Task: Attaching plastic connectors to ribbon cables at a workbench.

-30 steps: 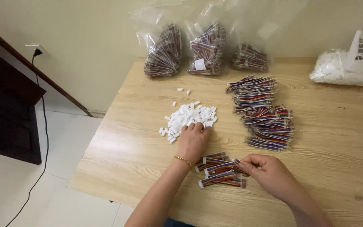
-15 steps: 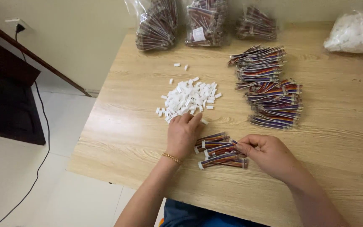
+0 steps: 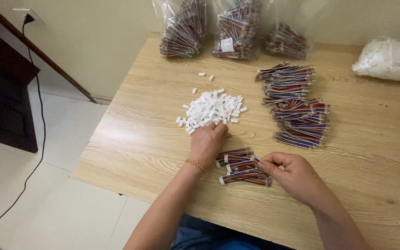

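Bench (image 3: pixel 130 139) stock: our left hand (image 3: pixel 207 143) rests, fingers loosely curled, on white connector housings (image 3: pixel 213 109); our right hand (image 3: pixel 292 176) pinches near ribbon-cable bundles (image 3: pixel 242 166). Large far-right cable stack (image 3: pixel 297 106) apparently awaits housings.

Open tabletop (image 3: pixel 140 139) is found at nine o'clock of the left hand (image 3: pixel 207 141): bare wood right out to the edge. At twelve o'clock the way is blocked at once by the heap of white connectors (image 3: pixel 211 109), which is touched by the fingertips. At three o'clock of that hand the small wire bundles (image 3: pixel 239 165) are lying, pinned against the right hand (image 3: pixel 295 176). Between one and two o'clock a bare channel is left between the heap and the stacked ribbon-wire bundles (image 3: pixel 297 104). Beyond, the far edge is walled off by three clear bags of wires (image 3: pixel 232 30). At three o'clock of the right hand, free wood is seen; the white bag (image 3: pixel 387 60) sits well apart at one o'clock.
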